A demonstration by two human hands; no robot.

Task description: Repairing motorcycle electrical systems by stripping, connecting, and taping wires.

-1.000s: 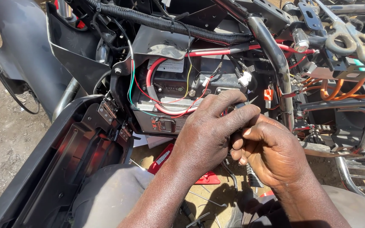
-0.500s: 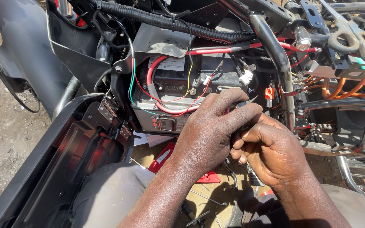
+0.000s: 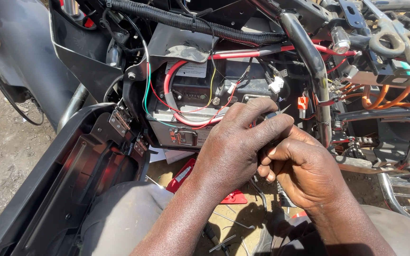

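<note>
My left hand [image 3: 231, 151] and my right hand [image 3: 304, 173] meet in front of an open motorcycle's wiring bay. Their fingertips pinch together on a thin dark wire end [image 3: 272, 115], most of it hidden by the fingers. Just behind them sits a black battery box [image 3: 191, 95] with a thick red cable [image 3: 168, 90] looping over it, beside thin green, yellow and red wires. A white connector [image 3: 276, 84] hangs to the upper right of my left fingers.
A chrome frame tube [image 3: 313, 61] runs down just right of my hands. Orange cables [image 3: 380, 100] and scissors [image 3: 399, 42] lie at the upper right. A black side panel [image 3: 72, 166] is at the left, a red package [image 3: 186, 173] and small tools on the dirt below.
My hands stay pressed together in the same spot, with only small finger movements. The view has shifted slightly.
</note>
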